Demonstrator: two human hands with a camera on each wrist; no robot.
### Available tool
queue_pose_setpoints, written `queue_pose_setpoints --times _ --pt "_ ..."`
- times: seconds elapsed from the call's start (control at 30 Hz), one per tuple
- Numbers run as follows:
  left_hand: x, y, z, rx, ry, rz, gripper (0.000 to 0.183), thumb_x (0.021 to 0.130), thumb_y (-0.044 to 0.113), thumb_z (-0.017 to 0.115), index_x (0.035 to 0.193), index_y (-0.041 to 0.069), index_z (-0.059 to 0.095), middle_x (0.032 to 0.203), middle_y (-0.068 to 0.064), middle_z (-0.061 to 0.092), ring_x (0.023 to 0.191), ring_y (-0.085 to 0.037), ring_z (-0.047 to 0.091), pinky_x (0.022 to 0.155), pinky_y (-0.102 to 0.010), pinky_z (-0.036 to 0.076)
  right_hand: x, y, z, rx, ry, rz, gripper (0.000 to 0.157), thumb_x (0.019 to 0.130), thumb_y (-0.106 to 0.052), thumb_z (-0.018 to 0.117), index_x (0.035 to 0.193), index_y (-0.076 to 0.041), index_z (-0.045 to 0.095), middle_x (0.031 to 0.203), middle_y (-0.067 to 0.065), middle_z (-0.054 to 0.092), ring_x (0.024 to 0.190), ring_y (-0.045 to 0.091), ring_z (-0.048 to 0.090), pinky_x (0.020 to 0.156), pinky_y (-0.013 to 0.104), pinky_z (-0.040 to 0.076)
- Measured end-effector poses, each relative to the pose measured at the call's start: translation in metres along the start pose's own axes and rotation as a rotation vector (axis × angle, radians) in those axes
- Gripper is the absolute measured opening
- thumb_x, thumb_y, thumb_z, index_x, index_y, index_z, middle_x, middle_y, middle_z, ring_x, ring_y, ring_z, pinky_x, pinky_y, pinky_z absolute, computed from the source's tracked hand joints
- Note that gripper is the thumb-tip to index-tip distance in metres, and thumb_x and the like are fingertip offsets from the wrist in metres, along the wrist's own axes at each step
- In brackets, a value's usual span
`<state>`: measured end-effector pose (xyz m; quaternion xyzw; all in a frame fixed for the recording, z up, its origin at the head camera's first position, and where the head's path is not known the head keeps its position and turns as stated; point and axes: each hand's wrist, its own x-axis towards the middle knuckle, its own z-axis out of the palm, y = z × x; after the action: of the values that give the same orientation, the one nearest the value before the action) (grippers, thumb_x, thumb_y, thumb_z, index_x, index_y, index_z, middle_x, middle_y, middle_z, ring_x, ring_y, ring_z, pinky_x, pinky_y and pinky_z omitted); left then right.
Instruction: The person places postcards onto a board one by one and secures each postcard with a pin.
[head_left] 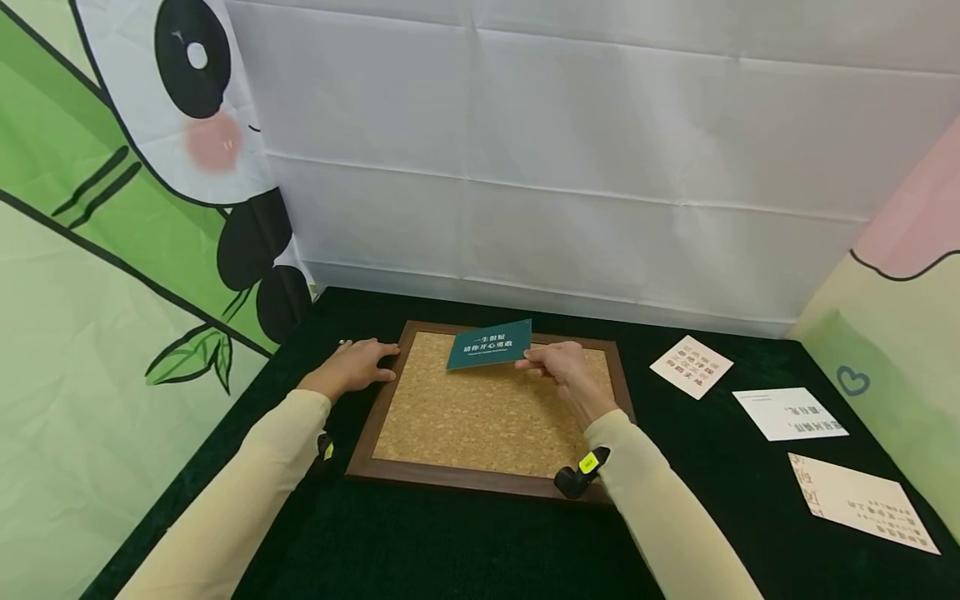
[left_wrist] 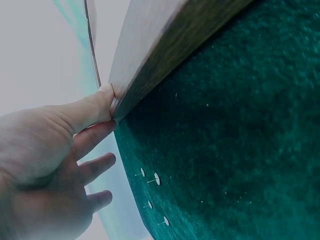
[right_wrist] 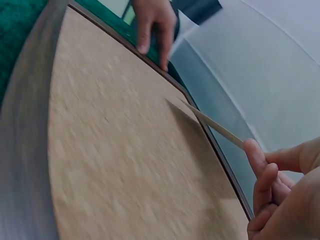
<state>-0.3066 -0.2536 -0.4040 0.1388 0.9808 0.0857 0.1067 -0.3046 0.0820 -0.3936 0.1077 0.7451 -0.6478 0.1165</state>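
Note:
A cork board [head_left: 465,425] with a brown wooden frame [head_left: 480,478] lies on a dark green cloth. My right hand [head_left: 570,375] pinches a teal card [head_left: 487,348] with white lettering by its right edge, between thumb and fingers. The card is tilted over the upper part of the cork; its shadow falls on the board in the right wrist view, where the card [right_wrist: 220,129] appears edge-on. My left hand [head_left: 351,367] touches the frame's left side near the upper corner, thumb and forefinger extended against the wood [left_wrist: 145,65].
Several pushpins [left_wrist: 157,179] lie on the cloth beside the board's left side. To the right are a small square card [head_left: 692,367], a white card [head_left: 789,413] and a cream card [head_left: 862,504], all with print. White fabric [head_left: 570,167] hangs behind the table.

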Motion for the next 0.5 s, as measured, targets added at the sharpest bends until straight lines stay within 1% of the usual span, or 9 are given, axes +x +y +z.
queue_pose_setpoints --times 0.13,0.2,0.3,0.37,0.5 --pt "0.0 0.0 0.0 0.008 0.0 -0.001 0.054 0.097 0.025 0.061 0.145 0.006 0.046 0.15 -0.023 0.041 0.142 -0.045 0.03 0.112 -0.068 0.016 -0.003 -0.001 0.02 0.032 0.0 0.002 0.022 0.094 -0.009 0.065 0.107 0.008 0.07 0.082 0.011 0.076 0.059 0.009 0.05 0.066 0.026 0.037" --pt "0.0 0.0 0.0 0.012 0.0 -0.003 0.054 0.097 0.025 0.061 0.145 0.007 0.045 0.151 -0.023 0.041 0.142 -0.045 0.03 0.112 -0.067 0.016 -0.003 -0.001 0.027 0.027 0.0 0.002 0.02 0.094 -0.009 0.065 0.102 0.008 0.071 0.082 0.012 0.076 0.058 0.009 0.048 0.066 0.027 0.037" --pt "0.0 0.001 0.0 0.014 -0.001 -0.006 0.054 0.097 0.025 0.061 0.145 0.007 0.046 0.151 -0.022 0.04 0.143 -0.045 0.029 0.113 -0.067 0.016 -0.004 0.001 0.034 0.01 0.008 0.002 0.018 0.093 -0.009 0.066 0.097 0.007 0.073 0.081 0.012 0.076 0.055 0.009 0.045 0.065 0.028 0.037" --pt "0.0 0.001 -0.001 0.015 -0.003 -0.01 0.054 0.097 0.025 0.061 0.145 0.007 0.046 0.151 -0.022 0.04 0.143 -0.045 0.029 0.113 -0.067 0.016 -0.003 0.004 0.037 -0.002 0.016 -0.009 0.018 0.092 -0.009 0.066 0.096 0.007 0.073 0.08 0.012 0.076 0.054 0.009 0.045 0.064 0.027 0.037" --pt "0.0 0.002 -0.001 0.013 -0.009 -0.02 0.053 0.098 0.026 0.06 0.145 0.007 0.046 0.151 -0.022 0.04 0.143 -0.044 0.029 0.113 -0.066 0.016 -0.002 0.009 0.043 -0.021 0.038 -0.04 0.016 0.091 -0.006 0.067 0.095 0.009 0.073 0.079 0.014 0.075 0.052 0.009 0.049 0.057 0.024 0.036"
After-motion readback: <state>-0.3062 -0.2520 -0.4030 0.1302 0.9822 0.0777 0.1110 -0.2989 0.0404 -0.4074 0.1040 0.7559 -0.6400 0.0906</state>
